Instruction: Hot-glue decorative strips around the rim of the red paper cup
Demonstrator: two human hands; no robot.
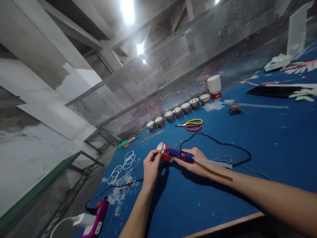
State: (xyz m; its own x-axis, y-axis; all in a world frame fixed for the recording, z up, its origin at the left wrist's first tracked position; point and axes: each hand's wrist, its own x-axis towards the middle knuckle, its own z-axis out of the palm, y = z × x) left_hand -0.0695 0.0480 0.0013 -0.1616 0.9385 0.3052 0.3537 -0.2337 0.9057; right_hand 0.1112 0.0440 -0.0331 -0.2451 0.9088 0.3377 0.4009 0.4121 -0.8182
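Note:
My left hand [153,162] is closed around a small red and white paper cup [167,153], which is tilted with its white rim toward the left. In my right hand [194,162] is a blue hot glue gun [180,153], its nozzle at the side of the cup near the rim. A clear glue stick [213,162] sticks out of the gun's back end over my wrist. Whether the nozzle touches the cup I cannot tell. From the gun's area a black cable [231,143] loops over the blue table [272,142].
Scissors [193,125] lie beyond my hands. A row of grey-wrapped cups [177,113] and a cup stack [214,86] stand along the mesh panel [158,72]. White rings [128,161] and a magenta power strip [97,219] are left; grey yarn [235,108] and a phone [273,91] right.

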